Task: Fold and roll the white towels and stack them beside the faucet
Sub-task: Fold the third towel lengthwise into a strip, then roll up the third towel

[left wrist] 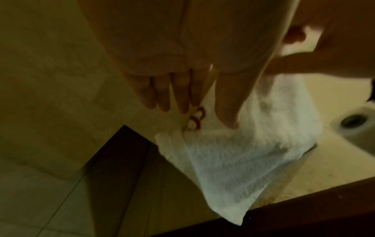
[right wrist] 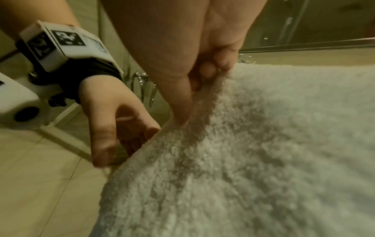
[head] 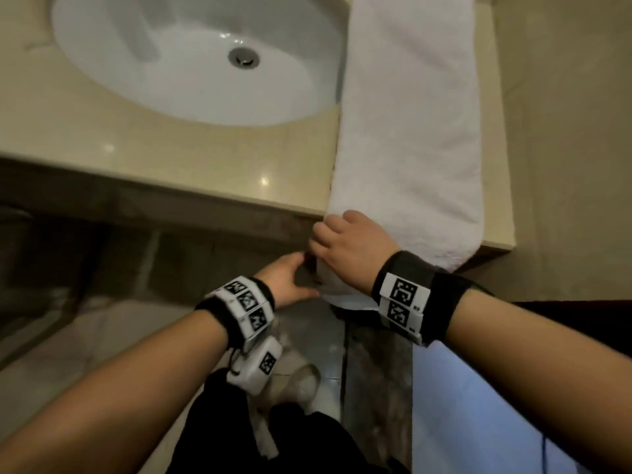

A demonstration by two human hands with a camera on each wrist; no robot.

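A long white towel (head: 407, 131), folded into a strip, lies on the beige counter (head: 171, 148) to the right of the sink, and its near end hangs over the front edge. My right hand (head: 325, 227) pinches the towel's left edge where it bends over the counter; in the right wrist view the thumb and curled fingers (right wrist: 188, 104) grip the towel (right wrist: 263, 144). My left hand (head: 301, 265) is just left of the hanging end, fingers straight (left wrist: 192, 112), touching the towel's corner (left wrist: 243, 152) from below. No faucet is in view.
The white oval sink (head: 136, 63) with its metal drain (head: 244, 58) fills the counter's left part. A beige wall (head: 564, 131) bounds the counter on the right. Below the counter's front edge are tiled floor (head: 68, 354) and my shoe (head: 301, 381).
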